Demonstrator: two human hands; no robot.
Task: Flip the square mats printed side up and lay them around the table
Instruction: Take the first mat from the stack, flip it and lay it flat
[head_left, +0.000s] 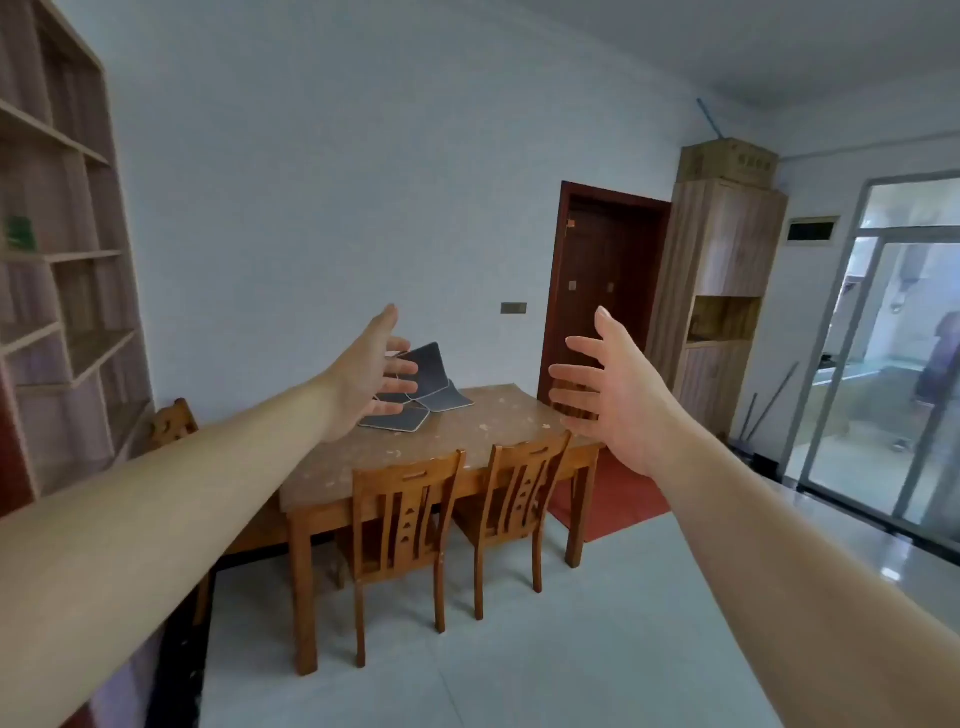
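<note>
Both arms out, left hand (371, 376) and right hand (605, 392) spread and empty, nothing flipped yet — next I must reach the mats (423, 387) heaped on the counter (498, 421).

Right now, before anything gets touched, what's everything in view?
square mats: a loose pile of several, grey, far side of the tabletop, one propped against the wall
dining table: one, wood
chairs: two tucked at the near side, a third at the left end
shelving unit: one, pale wood, left wall
door: one, dark red-brown, shut
tall cabinet: one, cardboard box on top
rug: one, red
sliding glass door: right
left hand: open, empty
right hand: open, empty
</note>
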